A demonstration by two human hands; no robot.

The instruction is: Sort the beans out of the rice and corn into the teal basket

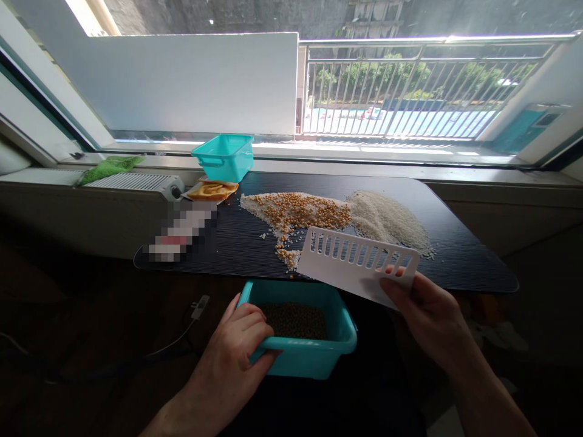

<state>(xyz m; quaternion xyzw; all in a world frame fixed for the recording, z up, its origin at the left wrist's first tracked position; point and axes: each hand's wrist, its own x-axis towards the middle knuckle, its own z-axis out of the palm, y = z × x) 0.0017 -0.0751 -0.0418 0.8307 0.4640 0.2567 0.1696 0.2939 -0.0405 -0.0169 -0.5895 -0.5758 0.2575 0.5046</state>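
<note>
My left hand [248, 334] grips the left rim of a turquoise plastic basin [305, 361], held just below the table's near edge. Dark small beans or grains [296, 320] cover the basin's bottom. In my right hand [426, 303] is a flat white plastic slotted divider [346, 273], pinched at its right end. It is tilted over the table's near edge, its left end beside a small trail of grains. Yellow soybeans mixed with white rice [305, 211] lie spread behind it. A pile of plain white rice [392, 218] adjoins them on the right.
The dark table [460, 243] stands against the window. A second turquoise basin [225, 159] and an orange-brown packet [211, 190] are at its back left, near a blurred item [180, 233]. A green cloth [112, 169] lies on a radiator [136, 183]. A power strip [200, 308] is below left.
</note>
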